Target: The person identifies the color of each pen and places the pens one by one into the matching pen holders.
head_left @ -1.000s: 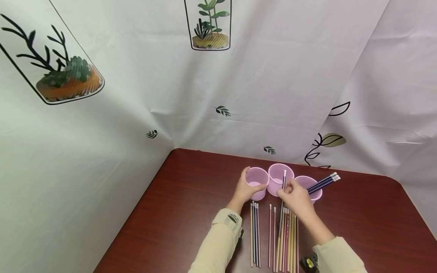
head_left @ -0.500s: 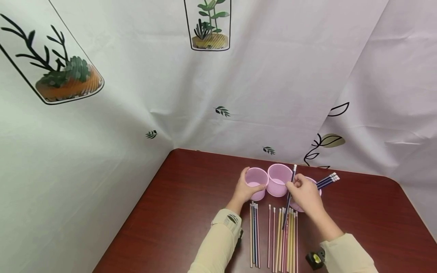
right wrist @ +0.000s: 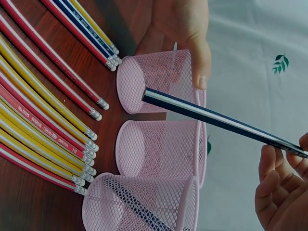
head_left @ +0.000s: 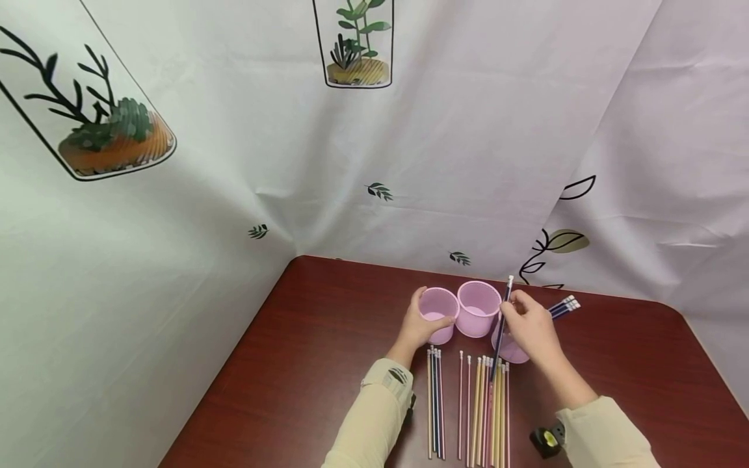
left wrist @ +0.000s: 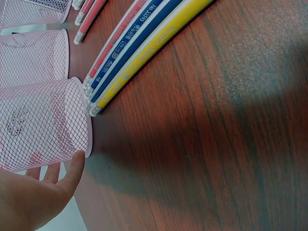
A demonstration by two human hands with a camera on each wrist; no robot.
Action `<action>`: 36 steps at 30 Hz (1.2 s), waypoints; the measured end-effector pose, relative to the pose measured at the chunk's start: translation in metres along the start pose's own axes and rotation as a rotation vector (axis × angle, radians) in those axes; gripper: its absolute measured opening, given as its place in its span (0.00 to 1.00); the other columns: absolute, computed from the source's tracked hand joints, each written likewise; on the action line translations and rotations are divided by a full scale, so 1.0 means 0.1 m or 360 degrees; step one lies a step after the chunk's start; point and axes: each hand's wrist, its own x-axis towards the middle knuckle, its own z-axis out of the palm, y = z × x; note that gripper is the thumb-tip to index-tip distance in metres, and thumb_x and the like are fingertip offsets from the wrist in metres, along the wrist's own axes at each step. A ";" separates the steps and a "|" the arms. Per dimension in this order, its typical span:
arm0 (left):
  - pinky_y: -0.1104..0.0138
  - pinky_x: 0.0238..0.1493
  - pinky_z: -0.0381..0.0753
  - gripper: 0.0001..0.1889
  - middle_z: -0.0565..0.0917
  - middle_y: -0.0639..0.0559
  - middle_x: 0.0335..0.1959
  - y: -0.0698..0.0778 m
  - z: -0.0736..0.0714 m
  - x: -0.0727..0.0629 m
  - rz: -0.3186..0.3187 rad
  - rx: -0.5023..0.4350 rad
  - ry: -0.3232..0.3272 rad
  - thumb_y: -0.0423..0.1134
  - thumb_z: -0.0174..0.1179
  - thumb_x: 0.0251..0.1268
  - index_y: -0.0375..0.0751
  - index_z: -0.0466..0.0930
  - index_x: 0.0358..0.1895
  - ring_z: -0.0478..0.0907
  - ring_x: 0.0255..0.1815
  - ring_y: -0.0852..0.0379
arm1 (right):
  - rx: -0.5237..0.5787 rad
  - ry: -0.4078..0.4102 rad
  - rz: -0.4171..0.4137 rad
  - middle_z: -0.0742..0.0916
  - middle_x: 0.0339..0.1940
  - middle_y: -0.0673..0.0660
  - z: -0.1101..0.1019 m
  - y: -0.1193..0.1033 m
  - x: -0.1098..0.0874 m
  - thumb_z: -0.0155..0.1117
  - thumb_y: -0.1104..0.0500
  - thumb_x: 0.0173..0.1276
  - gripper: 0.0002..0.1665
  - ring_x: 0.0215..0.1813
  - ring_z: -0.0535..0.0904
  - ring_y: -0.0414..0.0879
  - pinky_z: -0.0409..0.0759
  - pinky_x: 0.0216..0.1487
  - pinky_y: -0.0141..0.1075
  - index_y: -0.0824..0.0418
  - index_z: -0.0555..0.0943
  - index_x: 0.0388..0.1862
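My left hand grips the leftmost pink mesh cup, its thumb along the near side at the rim. The fingers reach round that cup's wall in the left wrist view. My right hand pinches a dark blue pencil near its eraser end, the other end slanting downward. In the head view this pencil crosses in front of the right pink mesh cup, which my right hand partly hides. Several blue pencils lean in that cup, white erasers outward. The middle cup stands between the two.
A small bundle of yellow, blue and red pencils lies before the left cup. A wider row of red and yellow pencils lies nearer the right. The brown table meets a white printed cloth at its back.
My right hand has moved rightward with the blue pencil, from in front of the middle cup to over the right cup. My left hand stays on the left cup.
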 end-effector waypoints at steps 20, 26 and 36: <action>0.53 0.58 0.67 0.50 0.68 0.41 0.62 -0.03 0.02 0.01 0.0024 -0.0025 0.0009 0.39 0.76 0.37 0.42 0.57 0.68 0.69 0.58 0.46 | 0.0194 0.0068 -0.0078 0.83 0.23 0.53 -0.21 -0.02 0.08 0.54 0.64 0.63 0.10 0.20 0.76 0.34 0.71 0.27 0.27 0.65 0.76 0.43; 0.53 0.58 0.67 0.50 0.68 0.41 0.63 0.00 0.01 0.00 0.0019 -0.0034 0.0009 0.39 0.77 0.37 0.42 0.57 0.68 0.69 0.58 0.45 | 0.0156 0.0107 -0.0103 0.82 0.20 0.43 -0.30 0.00 0.11 0.53 0.63 0.63 0.14 0.22 0.76 0.31 0.71 0.29 0.25 0.65 0.74 0.48; 0.53 0.58 0.67 0.50 0.68 0.40 0.62 0.00 0.01 0.00 0.0023 -0.0036 0.0016 0.39 0.77 0.36 0.44 0.58 0.67 0.68 0.58 0.45 | 0.0322 0.0201 0.0035 0.80 0.21 0.35 -0.47 -0.02 0.17 0.49 0.60 0.68 0.11 0.22 0.77 0.30 0.76 0.22 0.26 0.64 0.72 0.46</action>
